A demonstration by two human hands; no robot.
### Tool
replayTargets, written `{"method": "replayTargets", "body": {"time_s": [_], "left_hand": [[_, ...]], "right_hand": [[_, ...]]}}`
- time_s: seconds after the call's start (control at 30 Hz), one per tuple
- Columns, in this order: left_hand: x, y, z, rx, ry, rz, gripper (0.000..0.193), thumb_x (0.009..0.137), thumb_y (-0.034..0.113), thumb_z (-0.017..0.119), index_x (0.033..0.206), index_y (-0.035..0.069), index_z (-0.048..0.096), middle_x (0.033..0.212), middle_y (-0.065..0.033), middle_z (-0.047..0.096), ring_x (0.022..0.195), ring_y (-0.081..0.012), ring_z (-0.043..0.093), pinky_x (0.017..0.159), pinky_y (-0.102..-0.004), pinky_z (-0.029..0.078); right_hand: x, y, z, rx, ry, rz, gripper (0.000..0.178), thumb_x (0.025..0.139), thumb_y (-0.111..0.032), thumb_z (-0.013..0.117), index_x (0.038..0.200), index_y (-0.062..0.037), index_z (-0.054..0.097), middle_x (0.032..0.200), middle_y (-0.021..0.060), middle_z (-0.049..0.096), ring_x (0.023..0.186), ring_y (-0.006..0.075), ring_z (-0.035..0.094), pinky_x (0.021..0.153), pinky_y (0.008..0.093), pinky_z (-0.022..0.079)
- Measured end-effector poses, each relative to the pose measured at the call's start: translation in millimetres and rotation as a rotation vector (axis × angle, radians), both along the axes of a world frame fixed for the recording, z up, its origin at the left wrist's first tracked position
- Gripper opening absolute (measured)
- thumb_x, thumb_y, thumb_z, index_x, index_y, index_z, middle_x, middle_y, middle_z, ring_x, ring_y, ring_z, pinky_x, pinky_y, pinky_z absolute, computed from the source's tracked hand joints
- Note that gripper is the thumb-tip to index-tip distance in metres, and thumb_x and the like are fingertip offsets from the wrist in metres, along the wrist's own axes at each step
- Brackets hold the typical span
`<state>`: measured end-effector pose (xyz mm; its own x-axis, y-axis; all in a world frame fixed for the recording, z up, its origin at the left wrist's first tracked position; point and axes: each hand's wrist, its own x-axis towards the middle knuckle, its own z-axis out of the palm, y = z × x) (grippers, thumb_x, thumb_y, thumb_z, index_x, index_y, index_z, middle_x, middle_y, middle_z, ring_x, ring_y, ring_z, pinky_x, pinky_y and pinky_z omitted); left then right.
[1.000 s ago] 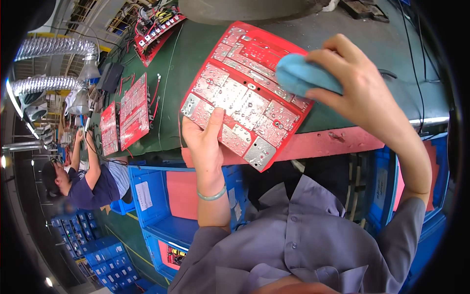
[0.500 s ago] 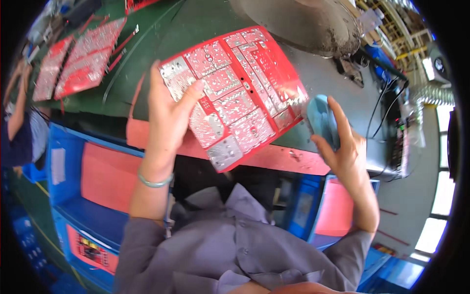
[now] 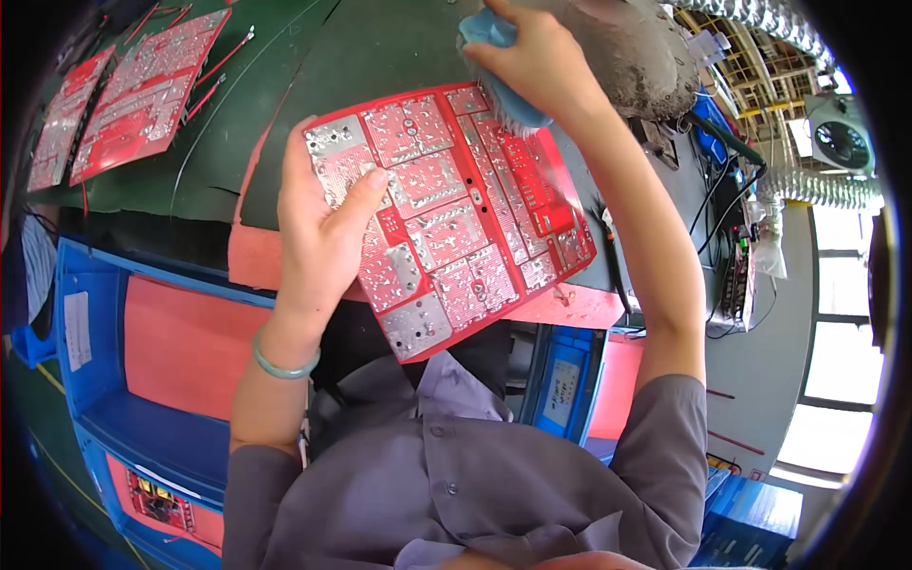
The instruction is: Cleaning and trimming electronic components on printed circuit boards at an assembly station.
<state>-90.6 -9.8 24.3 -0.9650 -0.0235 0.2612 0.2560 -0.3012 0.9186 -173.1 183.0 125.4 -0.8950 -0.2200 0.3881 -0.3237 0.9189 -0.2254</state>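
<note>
A large red circuit board (image 3: pixel 446 204), its soldered side toward me, is held tilted over the bench edge. My left hand (image 3: pixel 323 218) grips its left edge, the thumb lying on the soldered face and the other fingers hidden behind. In my right hand (image 3: pixel 546 62) is a blue scrub brush (image 3: pixel 503 81) with pale bristles. The bristles are at the board's far right edge and appear to touch it. The fingers of that hand wrap round the brush's body.
Two more red boards (image 3: pixel 142 104) lean on the green bench mat (image 3: pixel 370 38) at far left. A dusty grey round dish (image 3: pixel 632 57) stands at the back right. Blue bins (image 3: pixel 81 285) lined with pink sheet sit below the bench. Cables (image 3: pixel 727 218) hang at right.
The brush in my right hand has gone from the board's right corner up to its far edge. The board has shifted slightly left and nearer, still in my left hand.
</note>
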Motion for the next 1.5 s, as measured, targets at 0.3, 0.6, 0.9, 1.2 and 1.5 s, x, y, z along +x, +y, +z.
{"method": "replayTargets", "body": {"time_s": [0.3,0.6,0.9,1.2,1.5], "left_hand": [[2.7,-2.3,10.8,0.072,-0.055,-0.014,0.054,0.085,0.001,0.055,0.129,-0.009,0.027,0.109,-0.0137,0.055,0.094,-0.0135,0.056,0.082,-0.0262,0.046],[0.4,-4.0,6.3,0.026,-0.006,-0.06,0.043,0.085,0.0,0.054,0.122,-0.005,0.034,0.108,-0.0119,0.055,0.098,-0.0144,0.054,0.087,-0.0283,0.043],[1.4,-3.0,8.6,-0.061,-0.019,0.073,0.028,0.093,0.004,0.037,0.12,-0.005,0.041,0.106,-0.0101,0.056,0.095,-0.0129,0.053,0.083,-0.0261,0.042],[-2.1,-4.5,11.7,-0.09,-0.012,0.034,0.024,0.095,0.008,0.036,0.115,-0.002,0.044,0.104,-0.0098,0.058,0.092,-0.0121,0.055,0.084,-0.0256,0.042],[-6.5,-9.0,-2.4,-0.102,-0.066,0.06,0.024,0.094,0.008,0.041,0.114,-0.003,0.047,0.103,-0.0072,0.057,0.093,-0.0107,0.053,0.083,-0.0252,0.043]], "right_hand": [[188.7,41.4,8.4,-0.206,-0.481,-0.192,0.066,0.069,-0.006,0.069,0.13,-0.0018,0.043,0.115,0.0172,0.058,0.111,0.0209,0.053,0.095,0.0323,0.037],[-17.3,30.6,-17.2,-0.167,-0.118,-0.054,0.063,0.068,-0.027,0.069,0.121,0.0034,0.051,0.1,0.0198,0.063,0.092,0.0206,0.061,0.084,0.0299,0.045],[113.8,-28.9,-4.1,0.053,-0.255,0.334,0.064,0.068,-0.016,0.066,0.128,-0.011,0.046,0.059,0.0142,0.058,0.055,0.0305,0.059,0.052,0.0411,0.048],[15.6,41.5,-9.7,-0.104,-0.071,-0.048,0.057,0.067,-0.023,0.067,0.12,-0.0062,0.054,0.096,0.0213,0.063,0.085,0.0344,0.063,0.078,0.0388,0.049],[17.2,-63.2,6.5,0.054,-0.26,0.607,0.038,0.069,-0.027,0.068,0.103,-0.0115,0.059,0.078,0.0149,0.063,0.078,0.0351,0.062,0.067,0.0443,0.049]]}}
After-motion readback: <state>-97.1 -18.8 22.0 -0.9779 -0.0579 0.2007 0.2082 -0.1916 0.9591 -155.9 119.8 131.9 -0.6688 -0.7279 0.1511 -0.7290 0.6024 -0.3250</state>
